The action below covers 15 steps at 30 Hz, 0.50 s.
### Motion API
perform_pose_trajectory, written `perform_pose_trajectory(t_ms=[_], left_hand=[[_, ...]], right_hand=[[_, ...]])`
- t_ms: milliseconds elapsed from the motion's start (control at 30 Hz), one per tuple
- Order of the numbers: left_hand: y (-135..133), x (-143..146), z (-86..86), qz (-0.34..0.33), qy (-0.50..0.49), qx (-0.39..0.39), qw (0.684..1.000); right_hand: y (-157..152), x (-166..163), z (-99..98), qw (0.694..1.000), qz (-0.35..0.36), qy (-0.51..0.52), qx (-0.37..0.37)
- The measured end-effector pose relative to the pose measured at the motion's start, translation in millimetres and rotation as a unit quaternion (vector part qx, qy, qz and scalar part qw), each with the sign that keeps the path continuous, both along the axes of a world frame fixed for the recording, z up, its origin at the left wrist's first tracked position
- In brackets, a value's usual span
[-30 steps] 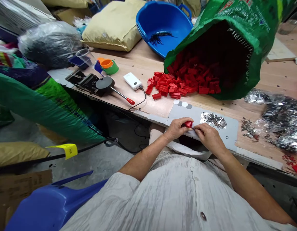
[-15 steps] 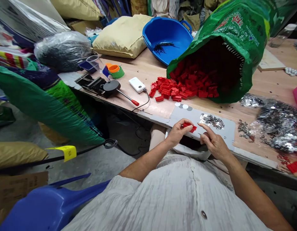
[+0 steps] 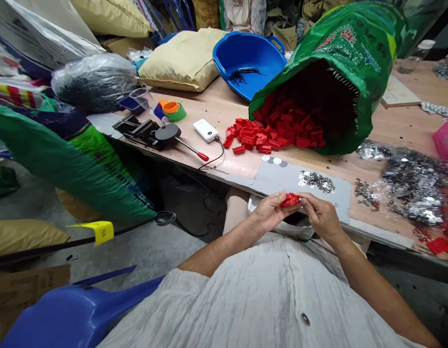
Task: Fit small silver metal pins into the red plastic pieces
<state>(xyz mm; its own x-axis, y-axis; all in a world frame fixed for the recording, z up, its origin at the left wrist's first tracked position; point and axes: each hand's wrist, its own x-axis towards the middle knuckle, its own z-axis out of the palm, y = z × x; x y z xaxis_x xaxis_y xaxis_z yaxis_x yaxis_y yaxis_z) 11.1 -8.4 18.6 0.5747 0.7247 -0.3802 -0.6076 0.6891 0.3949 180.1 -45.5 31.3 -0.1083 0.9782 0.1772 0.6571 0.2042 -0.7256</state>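
Observation:
A small red plastic piece (image 3: 290,199) is pinched between both hands just in front of the table edge. My left hand (image 3: 270,211) grips its left side with closed fingers. My right hand (image 3: 320,214) closes on its right end. Beyond them a grey sheet (image 3: 282,178) carries a small heap of shiny metal bits (image 3: 316,181). A pile of red plastic pieces (image 3: 271,132) spills from a green sack (image 3: 340,63) lying on its side.
On the wooden table (image 3: 216,106) stand a blue basin (image 3: 247,60), a white power bank (image 3: 205,130), a black hand press with a red-tipped lever (image 3: 158,133) and coloured cups (image 3: 170,109). Bags of metal parts (image 3: 416,183) lie at right. Sacks and a blue chair (image 3: 75,314) crowd the left.
The right hand, apart from the red piece half a second ago, has closed on it again. Both hands have drawn slightly toward me, off the grey sheet.

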Motion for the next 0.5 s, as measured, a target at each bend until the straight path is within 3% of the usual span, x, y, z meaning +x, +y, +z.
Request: perform_pose_trajectory(t_ms=[167, 333, 500], left_hand=[[-1, 1, -4.9, 0.003, -0.003, 0.003, 1.000], [-3, 0, -8.8, 0.039, 0.015, 0.015, 0.999], [-8, 5, -12.8, 0.070, 0.054, 0.039, 0.995]], right_hand=[[0, 2, -3.7, 0.995, 0.000, 0.080, -0.062], [-5, -1, -3.6, 0.990, -0.046, 0.095, -0.091], [-10, -12, -7.4, 0.985, -0.033, 0.109, -0.128]])
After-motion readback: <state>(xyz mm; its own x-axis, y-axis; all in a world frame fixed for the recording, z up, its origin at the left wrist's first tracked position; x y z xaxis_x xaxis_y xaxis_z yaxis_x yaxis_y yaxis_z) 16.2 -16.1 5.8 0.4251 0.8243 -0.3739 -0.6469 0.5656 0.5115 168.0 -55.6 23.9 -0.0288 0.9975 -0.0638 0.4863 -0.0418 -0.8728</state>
